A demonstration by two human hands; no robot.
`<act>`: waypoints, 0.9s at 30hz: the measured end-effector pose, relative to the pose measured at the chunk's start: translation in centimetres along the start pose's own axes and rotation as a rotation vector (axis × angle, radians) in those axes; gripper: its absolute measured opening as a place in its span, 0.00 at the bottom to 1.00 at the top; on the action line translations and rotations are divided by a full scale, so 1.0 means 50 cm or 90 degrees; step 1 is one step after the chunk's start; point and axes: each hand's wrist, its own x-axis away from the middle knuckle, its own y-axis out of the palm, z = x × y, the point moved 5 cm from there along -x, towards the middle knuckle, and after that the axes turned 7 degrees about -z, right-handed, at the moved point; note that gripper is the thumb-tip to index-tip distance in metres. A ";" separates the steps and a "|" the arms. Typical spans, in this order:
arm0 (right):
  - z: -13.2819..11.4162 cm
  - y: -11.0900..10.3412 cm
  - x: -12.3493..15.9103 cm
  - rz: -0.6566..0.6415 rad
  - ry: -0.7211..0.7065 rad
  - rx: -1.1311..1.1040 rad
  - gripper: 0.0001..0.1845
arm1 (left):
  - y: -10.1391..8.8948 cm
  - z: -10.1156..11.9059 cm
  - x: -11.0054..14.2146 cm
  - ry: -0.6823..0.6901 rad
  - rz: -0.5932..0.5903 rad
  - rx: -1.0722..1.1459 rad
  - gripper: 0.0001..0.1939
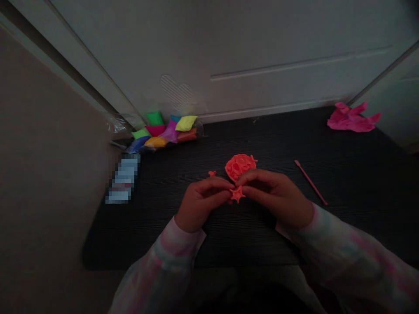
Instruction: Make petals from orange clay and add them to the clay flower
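Between my two hands is a small star-shaped piece of coral-orange modelling clay (238, 194), raised a little over the dark table. My left hand (204, 201) pinches its left side between thumb and fingers. On the other side, the thumb and forefinger of my right hand (278, 194) grip its right points. Just behind the fingers lies a rounded coral-orange clay piece (240, 165) with raised curled shapes on top, its near edge partly hidden by my right hand. A tiny coral-orange clay bit (212, 173) rests beyond my left hand.
A pink modelling stick (310, 182) lies to the right on the black table (157, 231). Colourful clay packets (170, 131) in clear plastic sit at the back left, near a blurred-out pale card (123, 179). A crumpled pink item (352, 118) is at the back right, and a white panel (278, 87) stands behind.
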 end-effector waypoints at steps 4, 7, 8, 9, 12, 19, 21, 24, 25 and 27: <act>0.009 -0.001 -0.001 0.032 0.020 -0.033 0.04 | -0.003 -0.001 0.001 0.008 0.008 -0.034 0.06; 0.014 -0.005 0.002 0.103 0.006 -0.077 0.07 | -0.010 -0.001 0.001 0.026 0.057 -0.014 0.06; 0.014 -0.007 0.004 0.124 -0.004 -0.079 0.07 | -0.012 -0.001 0.001 0.035 0.074 -0.007 0.06; 0.014 -0.007 0.006 0.139 -0.012 -0.069 0.07 | -0.014 0.000 0.001 0.043 0.088 -0.005 0.06; 0.011 -0.003 0.008 0.131 -0.021 0.027 0.07 | -0.018 -0.001 0.002 0.043 0.110 -0.029 0.05; -0.005 0.003 0.005 0.107 -0.074 0.234 0.04 | -0.019 -0.017 0.001 -0.037 0.119 -0.088 0.06; -0.007 0.003 0.004 0.109 -0.076 0.249 0.05 | -0.021 -0.020 0.001 -0.048 0.128 -0.099 0.07; -0.007 0.006 0.002 0.102 -0.064 0.255 0.04 | -0.024 -0.021 0.001 -0.062 0.133 -0.103 0.05; -0.007 0.007 0.001 0.101 -0.060 0.256 0.03 | -0.024 -0.021 0.000 -0.064 0.137 -0.102 0.05; -0.005 0.009 -0.002 0.098 -0.053 0.254 0.03 | -0.025 -0.017 -0.001 -0.060 0.148 -0.109 0.04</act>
